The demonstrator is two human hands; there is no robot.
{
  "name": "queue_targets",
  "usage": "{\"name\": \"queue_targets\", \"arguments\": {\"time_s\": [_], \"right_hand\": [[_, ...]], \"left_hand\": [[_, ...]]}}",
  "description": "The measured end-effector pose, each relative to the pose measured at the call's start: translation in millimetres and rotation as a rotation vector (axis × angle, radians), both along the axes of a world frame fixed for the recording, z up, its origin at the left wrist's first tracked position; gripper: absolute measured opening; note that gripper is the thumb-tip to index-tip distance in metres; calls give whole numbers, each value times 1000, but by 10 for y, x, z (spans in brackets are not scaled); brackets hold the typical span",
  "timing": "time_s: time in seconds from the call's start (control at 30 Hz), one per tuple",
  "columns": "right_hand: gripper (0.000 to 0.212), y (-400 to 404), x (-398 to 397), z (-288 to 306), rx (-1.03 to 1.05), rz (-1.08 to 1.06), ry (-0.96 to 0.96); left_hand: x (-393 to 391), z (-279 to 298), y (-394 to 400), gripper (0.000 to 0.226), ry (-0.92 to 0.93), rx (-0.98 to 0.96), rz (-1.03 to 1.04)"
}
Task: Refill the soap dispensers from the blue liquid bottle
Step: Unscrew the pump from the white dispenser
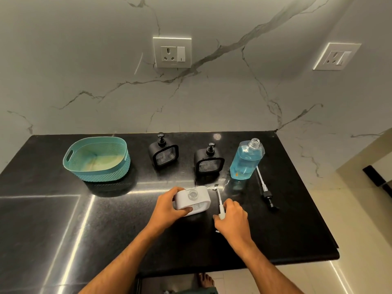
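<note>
While hands work, teal basket (96, 159) sits apart.

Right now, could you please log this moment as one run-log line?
left hand: holds white dispenser, neck open | right hand: holds white pump | blue bottle: uncapped, upright

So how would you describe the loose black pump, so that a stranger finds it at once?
On the black stone counter, look right of the open clear bottle of blue liquid. The black pump head with a long white tube lies flat there, alone, unlike the white pump in the right hand.
</note>
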State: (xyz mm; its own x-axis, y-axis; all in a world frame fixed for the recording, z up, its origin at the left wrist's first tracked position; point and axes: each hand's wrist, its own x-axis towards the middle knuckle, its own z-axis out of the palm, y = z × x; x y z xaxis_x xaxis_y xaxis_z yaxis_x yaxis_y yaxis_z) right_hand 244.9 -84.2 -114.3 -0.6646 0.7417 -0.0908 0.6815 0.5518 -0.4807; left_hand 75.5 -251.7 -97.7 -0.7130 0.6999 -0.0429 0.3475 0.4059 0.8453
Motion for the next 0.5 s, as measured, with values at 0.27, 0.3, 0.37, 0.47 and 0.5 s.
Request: {"name": "queue_targets", "arguments": {"time_s": [0.27,0.3,0.37,0.47,0.5], "right_hand": [[38,111,21,-40,18,9,100],[35,148,24,-30,9,3,158],[32,252,33,15,-27,-32,322],[44,511,55,121,-54,-142,578],[49,624,62,159,-55,-184,633]], "left_hand": [[6,8,0,48,-13,6,1],[10,23,5,48,-15,10,-1],[12,58,25,48,-13,28,-2],[8,148,102,47,-9,65,-6],[6,188,145,48,-11,73,-15]]}}
